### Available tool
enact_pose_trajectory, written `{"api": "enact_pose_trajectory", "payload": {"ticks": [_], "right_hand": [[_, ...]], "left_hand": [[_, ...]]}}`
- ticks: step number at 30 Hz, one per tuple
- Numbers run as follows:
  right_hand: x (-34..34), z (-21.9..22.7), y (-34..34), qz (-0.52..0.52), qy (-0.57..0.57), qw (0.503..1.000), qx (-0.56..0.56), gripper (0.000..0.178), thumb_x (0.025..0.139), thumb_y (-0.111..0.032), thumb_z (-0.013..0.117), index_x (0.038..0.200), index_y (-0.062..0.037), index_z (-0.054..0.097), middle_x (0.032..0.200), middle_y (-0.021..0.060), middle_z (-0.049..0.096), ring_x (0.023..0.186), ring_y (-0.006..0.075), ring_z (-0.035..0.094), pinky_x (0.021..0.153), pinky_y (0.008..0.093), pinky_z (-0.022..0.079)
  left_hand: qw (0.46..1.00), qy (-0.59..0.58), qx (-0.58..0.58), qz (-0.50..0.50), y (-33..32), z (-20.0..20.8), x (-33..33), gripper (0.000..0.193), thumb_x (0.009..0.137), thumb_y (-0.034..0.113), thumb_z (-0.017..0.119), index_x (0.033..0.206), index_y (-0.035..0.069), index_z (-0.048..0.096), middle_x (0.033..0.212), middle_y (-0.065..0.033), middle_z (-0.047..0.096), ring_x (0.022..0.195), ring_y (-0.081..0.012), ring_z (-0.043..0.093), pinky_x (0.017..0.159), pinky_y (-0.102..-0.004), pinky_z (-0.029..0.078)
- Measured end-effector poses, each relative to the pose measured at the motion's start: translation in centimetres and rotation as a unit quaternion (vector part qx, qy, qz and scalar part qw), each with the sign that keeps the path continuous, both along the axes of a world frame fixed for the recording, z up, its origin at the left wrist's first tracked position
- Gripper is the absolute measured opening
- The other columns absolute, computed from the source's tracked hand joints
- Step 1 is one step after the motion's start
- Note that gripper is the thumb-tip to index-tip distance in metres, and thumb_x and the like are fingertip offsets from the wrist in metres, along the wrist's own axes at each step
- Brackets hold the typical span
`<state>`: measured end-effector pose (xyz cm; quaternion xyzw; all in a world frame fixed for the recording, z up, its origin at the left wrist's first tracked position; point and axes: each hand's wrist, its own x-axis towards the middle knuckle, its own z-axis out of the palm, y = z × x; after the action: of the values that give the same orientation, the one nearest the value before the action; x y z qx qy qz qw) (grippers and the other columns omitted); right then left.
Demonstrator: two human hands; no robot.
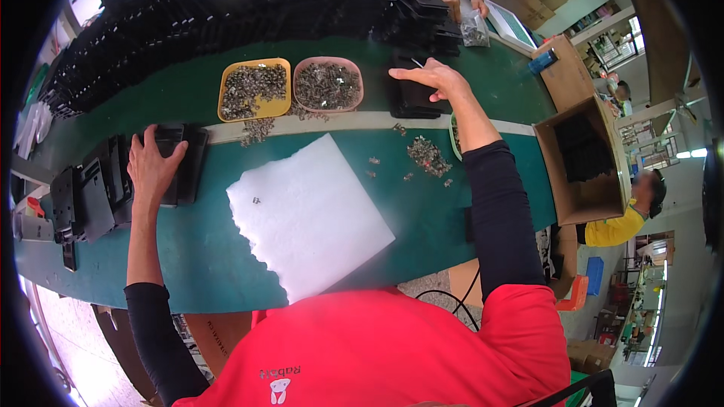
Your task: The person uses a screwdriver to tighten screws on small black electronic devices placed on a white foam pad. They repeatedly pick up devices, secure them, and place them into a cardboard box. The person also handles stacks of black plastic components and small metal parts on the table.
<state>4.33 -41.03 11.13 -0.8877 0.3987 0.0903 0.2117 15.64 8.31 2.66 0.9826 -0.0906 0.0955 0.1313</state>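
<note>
Left hand (pixel 154 169) spread flat on a black part (pixel 181 162) at the left of the green surface (pixel 422 218); right hand (pixel 430 79) reaching over a black stack (pixel 411 98) beyond the white strip, fingers loosely curled, apparently touching the top piece though not clearly closed on it. Best to press the left part down square so it does not slide, then lift only one piece from the stack, keeping the sleeve clear of the loose screws (pixel 426 154) and the foam sheet (pixel 309 215).
</note>
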Motion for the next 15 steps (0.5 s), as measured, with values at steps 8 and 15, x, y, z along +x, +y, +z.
{"api": "enact_pose_trajectory", "payload": {"ticks": [8,15], "right_hand": [[-4.4,-0.4,0.4,0.223,-0.19,0.953,-0.076,0.042,0.08,-0.037,0.068,0.098,0.0019,0.069,0.079,0.0146,0.071,0.067,0.0219,0.068,0.065,0.0331,0.054],[-10.3,-7.8,7.1,0.356,-0.147,0.922,-0.04,0.013,0.081,-0.008,0.062,0.087,0.0025,0.068,0.081,0.0202,0.067,0.08,0.0367,0.066,0.074,0.0438,0.052]], "left_hand": [[0.994,-0.106,-0.022,-0.021,-1.7,1.6,-1.4,0.07,0.075,0.047,0.074,0.131,0.009,0.053,0.131,-0.0218,0.05,0.121,-0.0391,0.051,0.1,-0.0491,0.041],[0.956,0.048,-0.165,-0.237,-8.8,3.8,-14.0,0.061,0.069,0.03,0.079,0.119,0.002,0.058,0.119,-0.0191,0.057,0.113,-0.0347,0.054,0.099,-0.0418,0.043]]}}
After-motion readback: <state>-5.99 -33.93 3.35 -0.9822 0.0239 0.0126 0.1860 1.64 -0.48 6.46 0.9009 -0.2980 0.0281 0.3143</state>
